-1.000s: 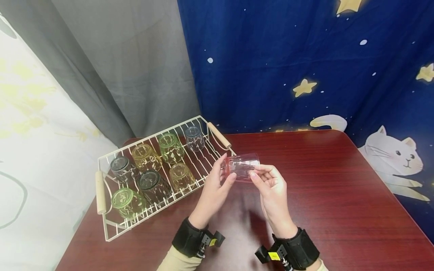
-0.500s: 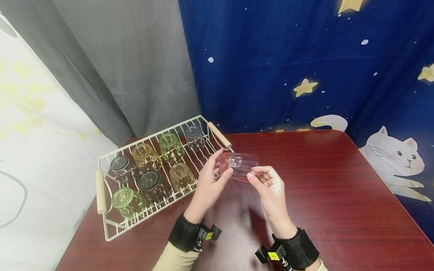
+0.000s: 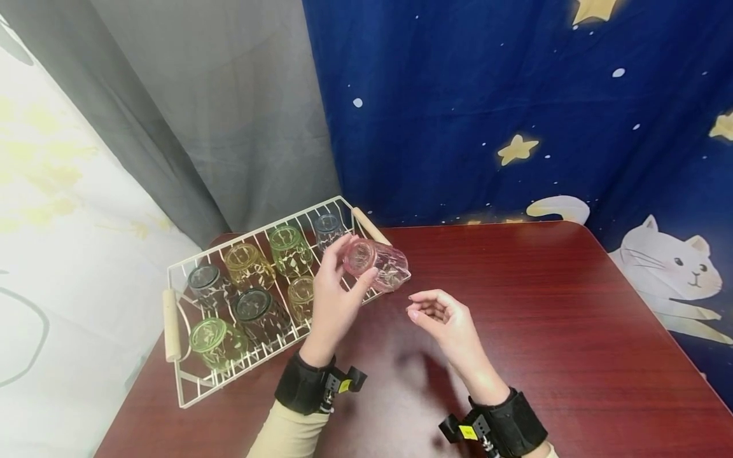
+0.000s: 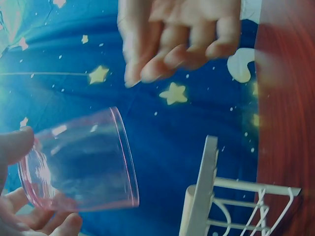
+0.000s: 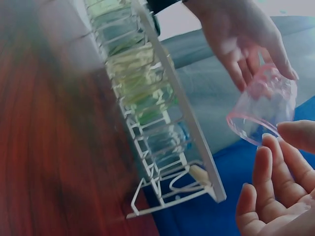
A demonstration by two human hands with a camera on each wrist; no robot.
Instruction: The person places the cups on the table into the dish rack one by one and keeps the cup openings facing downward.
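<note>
A clear pink drinking glass (image 3: 385,264) is in the air above the right end of a white wire rack (image 3: 269,348), tilted with its base toward the left. My left hand (image 3: 338,292) grips it near the base, thumb on one side and fingers on the other; the left wrist view shows the glass (image 4: 83,162) from the side, its rim facing away from that hand. My right hand (image 3: 449,324) is a little to the right of the rim, apart from it, with loosely bent fingers and nothing in them.
Several upside-down glasses stand in the rack: green (image 3: 216,343), yellow (image 3: 249,266), dark (image 3: 260,315) and bluish (image 3: 328,230). Wooden handles (image 3: 172,324) are at both rack ends. The rack is on a dark red table (image 3: 544,318), with curtains (image 3: 458,127) behind.
My right hand has let go of the glass. My left hand has carried the glass leftward and up over the rack's right end, turning its base more toward the head camera.
</note>
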